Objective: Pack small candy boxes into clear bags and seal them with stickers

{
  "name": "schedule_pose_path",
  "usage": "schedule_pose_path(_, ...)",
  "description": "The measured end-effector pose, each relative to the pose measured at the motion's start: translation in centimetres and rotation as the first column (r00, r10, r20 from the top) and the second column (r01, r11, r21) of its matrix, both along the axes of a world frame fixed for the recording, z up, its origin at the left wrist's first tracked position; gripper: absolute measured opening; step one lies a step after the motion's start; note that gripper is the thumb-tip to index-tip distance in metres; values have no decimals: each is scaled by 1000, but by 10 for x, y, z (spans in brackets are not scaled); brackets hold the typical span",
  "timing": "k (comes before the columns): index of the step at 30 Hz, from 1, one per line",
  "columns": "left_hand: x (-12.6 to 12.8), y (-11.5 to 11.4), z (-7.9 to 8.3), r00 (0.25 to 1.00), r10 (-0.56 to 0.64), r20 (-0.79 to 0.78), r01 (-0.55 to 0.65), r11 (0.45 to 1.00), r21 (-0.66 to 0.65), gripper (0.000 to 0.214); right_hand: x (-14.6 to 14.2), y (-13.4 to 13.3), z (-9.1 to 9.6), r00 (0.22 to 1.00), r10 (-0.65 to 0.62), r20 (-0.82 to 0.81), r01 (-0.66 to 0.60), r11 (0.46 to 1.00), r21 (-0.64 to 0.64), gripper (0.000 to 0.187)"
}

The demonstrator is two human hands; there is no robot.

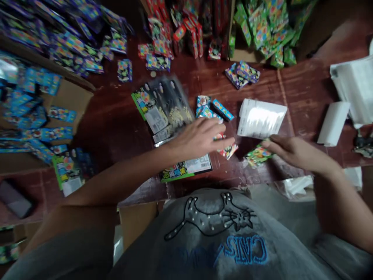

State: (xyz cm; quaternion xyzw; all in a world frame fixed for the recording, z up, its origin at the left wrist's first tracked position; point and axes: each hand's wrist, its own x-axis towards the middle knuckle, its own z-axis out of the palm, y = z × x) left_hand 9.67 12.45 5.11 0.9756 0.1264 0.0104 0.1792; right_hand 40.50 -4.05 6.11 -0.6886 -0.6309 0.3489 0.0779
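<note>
My left hand (pixel 202 136) is spread palm down over small candy packets, its fingers apart. Red candy packets (pixel 229 151) lie partly hidden beneath its fingers, and blue candy packets (pixel 204 107) lie just beyond the fingertips. My right hand (pixel 288 149) pinches green candy packets (pixel 258 155) between thumb and fingers, low over the table. Under and beside my left forearm are printed plastic bags (pixel 153 116) with dark fronts and green edges; one pokes out nearer my body. A white paper stack (pixel 260 118) with a shiny top sits just past my right hand.
Cartons of purple packets (pixel 87 42), red packets (pixel 160 35), green packets (pixel 262 27) and blue packets (pixel 26 93) line the back and left. Loose purple packets (pixel 241 74) lie on the red-brown table (pixel 180 70). White sheets (pixel 354 85) are at right, a phone (pixel 16 198) at left.
</note>
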Motion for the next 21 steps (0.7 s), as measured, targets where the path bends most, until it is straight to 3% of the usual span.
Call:
schedule_pose_path(1, -1, -11, -3, 996, -92, -19, 91, 996, -21, 44, -9, -5, -8, 998, 61, 1, -61, 997, -57, 80)
schedule_pose_path(3, -2, -24, -7, 986, -161, -52, 159, 987, -33, 56, -22, -14, -20, 995, 52, 82, -46, 996, -71, 85)
schedule_pose_path(5, -3, -27, -4, 992, -108, -61, 106, 994, -26, 68, -28, -24, -24, 968, -46, 245, 36, 998, 46, 94)
schedule_pose_path(8, -3, -32, 2, 995, -81, -63, 77, 995, -64, 78, -39, -40, -25, 946, -48, 320, -24, 976, 217, 112)
schedule_pose_path(10, -1, -39, 0, 985, -156, -74, 148, 984, -103, 77, -51, -49, -32, 953, 14, 304, -107, 951, 291, 117)
schedule_pose_path(13, 8, -52, -12, 964, -235, -126, 222, 969, -107, 58, -67, -58, -48, 955, 17, 297, -123, 931, 343, 105)
schedule_pose_path(16, 20, -64, -21, 976, -113, -184, 107, 993, -43, 50, -66, -66, -62, 955, -75, 288, -45, 920, 390, 102)
schedule_pose_path(19, 33, -77, -25, 967, 133, -218, -141, 990, -21, 71, -55, -74, -67, 966, -112, 235, 7, 914, 406, 109)
schedule_pose_path(21, 39, -86, -28, 945, 235, -229, -257, 964, -70, 85, -50, -76, -69, 979, -87, 185, 6, 917, 398, 111)
